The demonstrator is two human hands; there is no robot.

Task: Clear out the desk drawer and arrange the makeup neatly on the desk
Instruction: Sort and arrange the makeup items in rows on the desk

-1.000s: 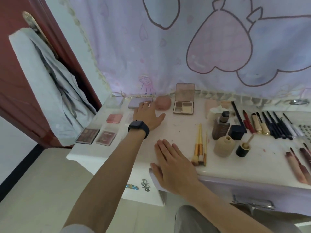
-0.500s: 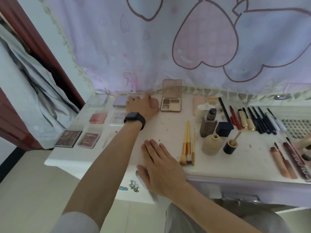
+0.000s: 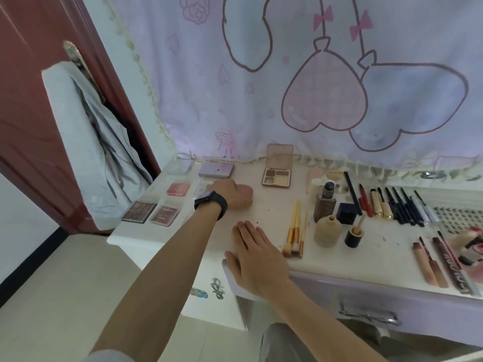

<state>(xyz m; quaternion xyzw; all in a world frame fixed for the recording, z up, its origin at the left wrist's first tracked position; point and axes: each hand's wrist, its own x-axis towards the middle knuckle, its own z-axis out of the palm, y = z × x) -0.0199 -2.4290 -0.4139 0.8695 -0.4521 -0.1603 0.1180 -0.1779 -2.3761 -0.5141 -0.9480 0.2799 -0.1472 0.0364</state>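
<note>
Head view: left hand [image 3: 231,194] lies knuckles-up at the back left of the desk [image 3: 264,212]. Its fingers curl down and out of sight over a pink rounded makeup item [image 3: 247,193]. Only that item's right edge shows, so its kind is unclear. Black wristwatch [image 3: 211,203] on that wrist.

Right hand [image 3: 257,254] lies flat at the desk's front edge, fingers straight and close together, thumb at the lip, holding nothing.

Open eyeshadow palette [image 3: 277,176] sits beyond, lid up. Three gold-handled brushes [image 3: 295,231] lie just beside the right hand. Row of pencils and lipsticks [image 3: 392,205] further right.

Drawer front [image 3: 418,296] shows below the desk top, partly cut off by the frame, inside hidden. Red-and-white object [image 3: 470,244] at the right edge is blurred and cut off.
</note>
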